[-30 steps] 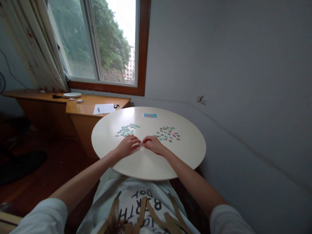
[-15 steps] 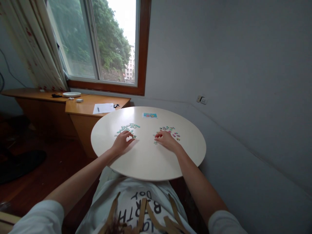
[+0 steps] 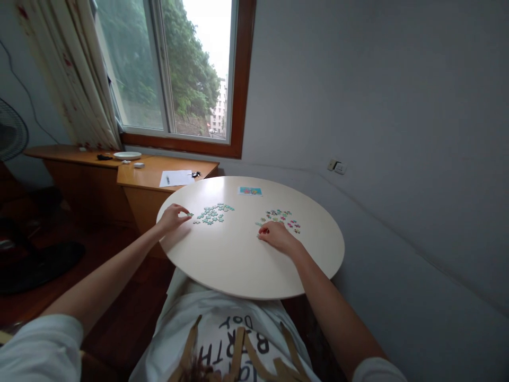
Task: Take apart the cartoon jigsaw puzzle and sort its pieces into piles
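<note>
At the left side of the round white table (image 3: 222,265), my left hand (image 3: 172,218) pinches a small green puzzle piece (image 3: 190,215) between thumb and fingers. Just right of it lies a loose group of pale green puzzle pieces (image 3: 210,215). My right hand (image 3: 278,237) is on the right side with its fingertips closed together. A light puzzle piece (image 3: 258,235) shows partly at those fingertips; the rest is hidden. Behind that hand spreads a mixed group of pink, green and dark puzzle pieces (image 3: 283,215), partly covered by it.
A blue picture card (image 3: 250,191) lies near the table's far edge. Beyond, a wooden desk (image 3: 151,164) carries a white plate (image 3: 127,155), a sheet of paper (image 3: 176,178) and keys (image 3: 195,174). A wall socket (image 3: 339,168) is to the right, a fan (image 3: 11,130) far left.
My left hand has moved left, away from the green group, with a piece in its fingers. My right hand has shifted slightly nearer to me, over a light piece. The view has turned slightly left.
</note>
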The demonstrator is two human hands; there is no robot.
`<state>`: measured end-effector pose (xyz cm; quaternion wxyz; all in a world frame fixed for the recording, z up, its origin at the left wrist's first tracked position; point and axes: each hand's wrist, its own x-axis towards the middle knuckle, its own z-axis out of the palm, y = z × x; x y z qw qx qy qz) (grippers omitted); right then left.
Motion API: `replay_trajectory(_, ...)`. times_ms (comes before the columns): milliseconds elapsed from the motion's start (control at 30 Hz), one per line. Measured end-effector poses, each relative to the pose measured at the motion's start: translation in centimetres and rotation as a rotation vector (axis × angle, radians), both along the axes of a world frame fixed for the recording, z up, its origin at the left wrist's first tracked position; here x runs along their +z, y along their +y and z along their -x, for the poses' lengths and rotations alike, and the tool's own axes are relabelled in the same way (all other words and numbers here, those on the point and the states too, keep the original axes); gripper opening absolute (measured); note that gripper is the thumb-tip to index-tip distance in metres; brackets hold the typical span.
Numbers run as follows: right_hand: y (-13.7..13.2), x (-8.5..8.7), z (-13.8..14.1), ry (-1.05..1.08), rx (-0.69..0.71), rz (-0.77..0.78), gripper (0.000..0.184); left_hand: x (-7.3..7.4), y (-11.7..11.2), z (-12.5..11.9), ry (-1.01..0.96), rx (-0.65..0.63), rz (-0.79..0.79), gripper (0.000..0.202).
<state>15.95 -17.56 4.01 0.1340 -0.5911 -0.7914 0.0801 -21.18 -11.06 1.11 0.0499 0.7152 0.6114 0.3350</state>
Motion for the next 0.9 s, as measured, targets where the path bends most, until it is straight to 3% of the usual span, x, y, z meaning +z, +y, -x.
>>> replay_trajectory(233,0.5,-0.6,-0.2,0.048,0.012,0.005,0.011,-0.1,0.8,-3.1,0.084,0.22,0.128,0.029)
replay_trajectory(400,0.8,-1.4,-0.4,0.117,0.009,0.02,0.009,-0.7,2.0,-3.3,0.065,0.374,0.204,0.033)
replay_trajectory(900,0.6,-1.8,0.3,0.268,0.057,0.027,0.006,-0.7,2.9,-3.8,0.123,0.373,0.282,0.036)
